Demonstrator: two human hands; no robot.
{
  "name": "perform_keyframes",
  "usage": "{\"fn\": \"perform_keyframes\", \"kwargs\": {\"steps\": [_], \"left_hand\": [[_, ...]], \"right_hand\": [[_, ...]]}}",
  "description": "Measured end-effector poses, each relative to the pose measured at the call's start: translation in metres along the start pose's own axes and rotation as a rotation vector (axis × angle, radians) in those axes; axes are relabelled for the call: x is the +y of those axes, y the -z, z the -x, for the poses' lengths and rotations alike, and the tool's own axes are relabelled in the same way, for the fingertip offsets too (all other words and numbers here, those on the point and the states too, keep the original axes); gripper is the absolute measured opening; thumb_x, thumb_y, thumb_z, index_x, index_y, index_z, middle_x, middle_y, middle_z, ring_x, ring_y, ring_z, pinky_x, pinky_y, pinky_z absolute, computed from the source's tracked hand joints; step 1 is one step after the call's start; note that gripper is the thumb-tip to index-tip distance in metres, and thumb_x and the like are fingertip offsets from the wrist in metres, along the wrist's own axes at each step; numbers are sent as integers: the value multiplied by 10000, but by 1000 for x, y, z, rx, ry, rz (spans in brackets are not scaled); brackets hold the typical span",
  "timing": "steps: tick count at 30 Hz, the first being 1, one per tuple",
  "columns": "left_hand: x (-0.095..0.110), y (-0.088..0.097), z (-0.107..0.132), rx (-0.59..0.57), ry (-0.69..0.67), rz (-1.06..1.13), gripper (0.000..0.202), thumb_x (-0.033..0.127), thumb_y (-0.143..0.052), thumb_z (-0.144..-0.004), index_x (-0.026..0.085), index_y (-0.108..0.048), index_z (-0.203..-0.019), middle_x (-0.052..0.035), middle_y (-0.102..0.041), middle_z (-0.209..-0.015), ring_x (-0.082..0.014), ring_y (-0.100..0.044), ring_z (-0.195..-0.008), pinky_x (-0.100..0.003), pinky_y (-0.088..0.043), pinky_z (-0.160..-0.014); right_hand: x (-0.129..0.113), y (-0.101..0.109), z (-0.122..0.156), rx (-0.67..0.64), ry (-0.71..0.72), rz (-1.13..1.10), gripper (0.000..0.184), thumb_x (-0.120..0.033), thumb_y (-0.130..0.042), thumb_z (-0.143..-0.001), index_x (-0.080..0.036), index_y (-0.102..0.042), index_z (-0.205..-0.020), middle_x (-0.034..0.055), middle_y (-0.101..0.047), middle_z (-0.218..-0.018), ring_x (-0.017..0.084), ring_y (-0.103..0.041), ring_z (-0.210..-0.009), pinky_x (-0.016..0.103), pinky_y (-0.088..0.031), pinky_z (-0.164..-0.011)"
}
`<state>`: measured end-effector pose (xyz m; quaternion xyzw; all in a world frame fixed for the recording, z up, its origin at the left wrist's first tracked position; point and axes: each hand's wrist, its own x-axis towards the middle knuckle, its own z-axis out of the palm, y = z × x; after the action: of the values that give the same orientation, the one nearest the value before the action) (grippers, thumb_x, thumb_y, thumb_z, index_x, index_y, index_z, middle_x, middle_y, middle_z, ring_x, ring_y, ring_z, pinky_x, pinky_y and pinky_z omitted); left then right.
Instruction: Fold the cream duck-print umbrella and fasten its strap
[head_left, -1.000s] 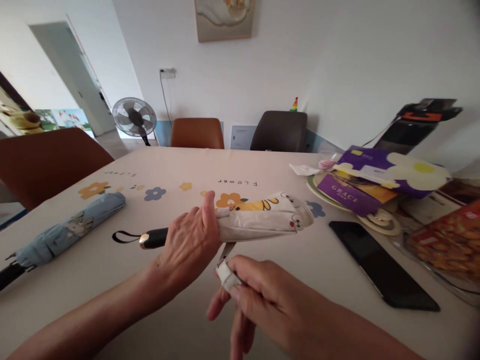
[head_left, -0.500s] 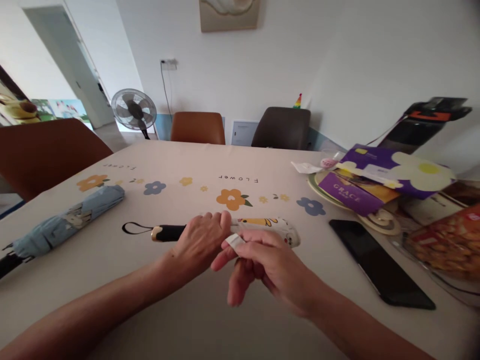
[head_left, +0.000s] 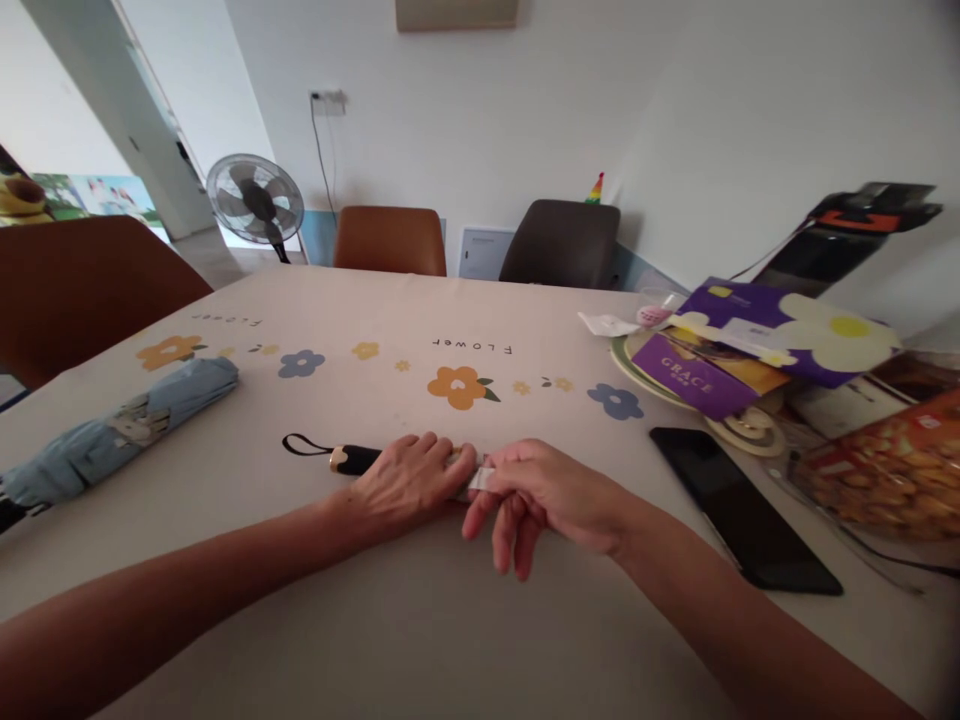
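Observation:
A folded umbrella [head_left: 358,460] lies across the table in front of me, its black handle and wrist loop pointing left. My left hand [head_left: 418,475] is closed over the umbrella's body just past the handle. Close beside it, my right hand [head_left: 559,492] pinches a small white strap [head_left: 481,479] between thumb and forefinger, with its other fingers hanging loosely down. Both hands hide most of the umbrella's white fabric. A second folded umbrella [head_left: 127,430], light blue, rests at the left of the table.
To the right lie a black phone [head_left: 742,510], a purple tissue box [head_left: 787,325], a plate rim [head_left: 626,365] and a bag of snacks [head_left: 892,465]. Chairs [head_left: 390,240] stand along the far edge, and a fan [head_left: 256,200] is behind at the left.
The umbrella has slid right and slightly turned under my left hand. My right hand has brought the strap down against the umbrella, covering its printed end. The view has shifted a little.

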<state>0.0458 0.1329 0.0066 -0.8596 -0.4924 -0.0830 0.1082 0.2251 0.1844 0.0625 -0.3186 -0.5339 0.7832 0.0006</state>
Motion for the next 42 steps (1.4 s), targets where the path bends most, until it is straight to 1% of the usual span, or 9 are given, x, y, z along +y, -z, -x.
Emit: {"fn": "perform_keyframes", "kwargs": {"steps": [4,8,14,19,22,24,29,33,42], "left_hand": [[6,-3,13,111,59,140,424,493,-451,-845,183,-483,-1132,-92,-581,-977,-217,-552,-918,-331,-471,-705],[11,-4,22,213,189,264,435,430,-538,-810,225,-467,-1187,-127,-470,-1251,-266,-431,-1171,-367,-494,-773],[4,-9,25,320,152,412,238,338,-559,-819,247,-587,-1037,-86,-534,-1141,-207,-526,-1030,-300,-510,-682],[4,-7,25,347,118,437,190,286,-548,-835,291,-648,-997,-59,-557,-1071,-159,-562,-917,-280,-497,-700],[5,-6,24,354,111,412,174,277,-536,-843,290,-671,-953,-53,-571,-1039,-146,-574,-876,-277,-492,-703],[5,-6,24,357,108,403,178,271,-531,-845,290,-671,-953,-51,-576,-1030,-144,-575,-872,-271,-492,-701],[4,-7,25,351,109,412,190,259,-530,-844,285,-651,-987,-47,-581,-1031,-144,-579,-867,-273,-494,-703],[4,-9,25,342,95,434,182,275,-535,-839,255,-613,-1003,-53,-585,-1036,-151,-582,-895,-279,-498,-719],[4,-10,25,344,125,448,236,294,-548,-829,212,-550,-1050,-67,-606,-1032,-159,-587,-906,-287,-500,-722]], "right_hand": [[1,-12,3,117,-4,148,112,-178,-410,-752,-151,-392,-859,86,-648,-778,163,-633,-506,242,-475,-403],[0,-19,3,155,38,124,241,-134,-374,-761,-175,-342,-996,21,-627,-692,152,-629,-492,255,-487,-468],[-2,-13,1,114,40,96,92,-149,-372,-799,-162,-382,-889,53,-634,-761,155,-650,-580,294,-507,-558],[-2,-5,6,8,48,204,207,-102,-507,-743,-157,-405,-915,51,-632,-863,154,-650,-759,300,-505,-682],[1,-4,10,135,88,526,64,-135,-462,-797,-159,-493,-847,14,-623,-758,115,-610,-636,241,-453,-589],[2,-5,11,249,206,797,118,-170,-462,-825,-167,-575,-791,-1,-605,-707,105,-574,-610,233,-414,-578],[-2,-9,12,436,524,1217,167,-193,-522,-832,-204,-675,-765,28,-612,-915,119,-560,-740,258,-410,-679],[-4,-8,11,316,644,1256,194,-169,-495,-858,-195,-669,-775,33,-644,-922,142,-561,-848,287,-417,-778],[-2,-4,9,288,548,1255,185,-196,-487,-875,-200,-668,-838,11,-651,-797,136,-566,-777,265,-409,-709]]}}
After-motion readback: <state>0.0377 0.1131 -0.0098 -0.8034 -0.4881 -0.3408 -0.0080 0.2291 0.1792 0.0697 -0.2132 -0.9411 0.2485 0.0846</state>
